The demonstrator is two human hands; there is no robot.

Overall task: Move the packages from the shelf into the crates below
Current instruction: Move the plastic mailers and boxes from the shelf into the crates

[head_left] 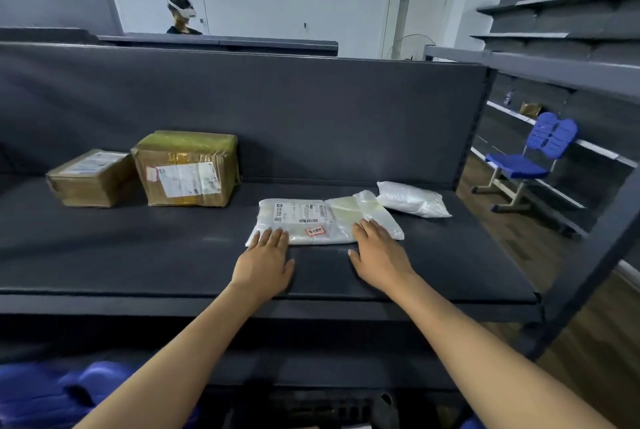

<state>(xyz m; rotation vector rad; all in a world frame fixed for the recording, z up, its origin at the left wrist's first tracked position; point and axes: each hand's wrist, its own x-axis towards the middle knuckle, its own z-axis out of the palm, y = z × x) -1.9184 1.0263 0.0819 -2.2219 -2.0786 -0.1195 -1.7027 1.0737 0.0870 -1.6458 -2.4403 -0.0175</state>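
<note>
white labelled mailer point(304, 219), flat on shelf point(138, 255)

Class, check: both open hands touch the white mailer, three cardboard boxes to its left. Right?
No: the head view shows two, the small box and the large box, not three. The open left hand and right hand do touch the white mailer.

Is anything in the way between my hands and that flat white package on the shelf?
Nothing visible. The left hand and right hand lie with straight fingers on the near edge of the flat white package on the shelf.
</note>
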